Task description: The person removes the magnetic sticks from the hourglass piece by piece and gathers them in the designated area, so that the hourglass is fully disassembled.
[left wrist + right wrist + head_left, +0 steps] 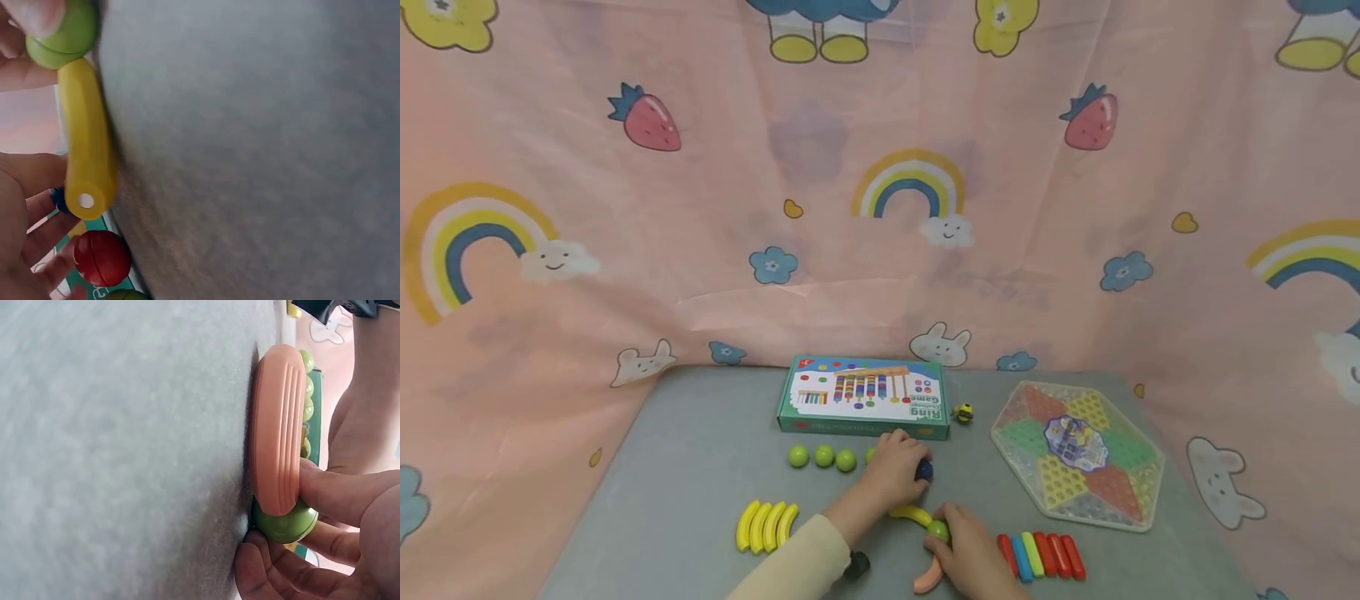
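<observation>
My right hand (973,554) grips a green ball (937,531) at the table surface, thumb on one side and fingers on the other. A yellow curved stick (912,515) meets this ball on its far side; its free end shows a pale round dot in the left wrist view. A ridged pink curved stick (278,431) meets the ball on the near side. Just beyond, my left hand (891,471) pinches a dark blue ball (923,471) between thumb and finger, partly hidden in the left wrist view. A red ball (103,257) lies by the left fingers.
Several green balls (823,455) line up left of my left hand. Yellow curved sticks (767,527) lie at left, coloured straight sticks (1051,556) at right. Behind are a game box (865,398), a small bee-like figure (964,412) and a hexagonal board (1078,454).
</observation>
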A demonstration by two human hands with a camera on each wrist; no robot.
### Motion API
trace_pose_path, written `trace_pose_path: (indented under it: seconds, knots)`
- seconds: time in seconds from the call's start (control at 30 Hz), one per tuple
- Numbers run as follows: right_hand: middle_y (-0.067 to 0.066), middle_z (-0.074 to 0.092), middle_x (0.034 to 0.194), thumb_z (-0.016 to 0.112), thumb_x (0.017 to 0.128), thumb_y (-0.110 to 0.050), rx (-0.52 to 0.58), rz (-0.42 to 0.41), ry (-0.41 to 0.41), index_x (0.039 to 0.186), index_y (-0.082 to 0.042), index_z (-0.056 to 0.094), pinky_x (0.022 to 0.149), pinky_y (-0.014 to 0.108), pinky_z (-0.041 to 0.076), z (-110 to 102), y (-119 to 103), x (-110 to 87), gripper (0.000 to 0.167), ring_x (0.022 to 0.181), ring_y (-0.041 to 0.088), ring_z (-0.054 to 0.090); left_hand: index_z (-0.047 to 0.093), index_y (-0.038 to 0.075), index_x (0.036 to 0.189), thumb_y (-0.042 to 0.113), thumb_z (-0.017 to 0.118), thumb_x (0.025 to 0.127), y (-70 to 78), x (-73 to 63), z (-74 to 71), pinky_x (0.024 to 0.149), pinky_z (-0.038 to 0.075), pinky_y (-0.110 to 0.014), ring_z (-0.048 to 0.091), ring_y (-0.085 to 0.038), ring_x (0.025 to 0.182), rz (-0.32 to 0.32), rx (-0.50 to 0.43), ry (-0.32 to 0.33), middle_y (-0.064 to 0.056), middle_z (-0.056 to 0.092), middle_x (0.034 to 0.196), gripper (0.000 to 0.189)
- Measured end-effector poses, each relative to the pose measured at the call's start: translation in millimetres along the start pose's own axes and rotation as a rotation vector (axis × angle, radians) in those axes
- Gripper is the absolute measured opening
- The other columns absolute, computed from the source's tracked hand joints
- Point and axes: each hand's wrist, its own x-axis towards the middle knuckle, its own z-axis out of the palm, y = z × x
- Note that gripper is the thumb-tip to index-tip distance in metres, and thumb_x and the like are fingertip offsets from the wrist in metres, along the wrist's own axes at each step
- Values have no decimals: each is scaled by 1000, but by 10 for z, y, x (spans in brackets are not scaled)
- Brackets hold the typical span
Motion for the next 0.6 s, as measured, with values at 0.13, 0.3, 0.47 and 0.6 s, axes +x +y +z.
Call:
trace_pose_path:
  seconds: [0.13,0.3,0.47,0.6]
  knots:
    - [3,58,95,74,92,-31,2,25,-10,106,-8,63,70,40,48,17,-5,8,29,80,17,52,70,25,120,37,78,87,-6,-23,12,107,37,-48,53,-18,117,2,61,-18,5,69,124,36]
    - [3,58,96,74,92,-32,5,17,-5,106,-8,63,69,39,47,25,-4,-1,30,80,18,53,66,26,127,40,77,88,38,-102,-63,109,35,-51,49,-20,127,30,73,20,4,64,130,43]
    - [9,63,105,77,89,-34,-17,48,40,115,-4,63,78,46,52,45,-25,-36,42,93,22,61,66,23,128,37,72,92,124,-269,-155,104,43,-45,55,-18,123,43,-23,44,4,65,127,39]
    - [9,63,106,79,87,-32,-17,116,55,116,-4,63,82,48,53,74,-40,-44,43,93,22,61,71,25,118,32,72,90,146,-466,-102,88,50,-33,60,-11,105,46,-86,-32,8,69,114,29]
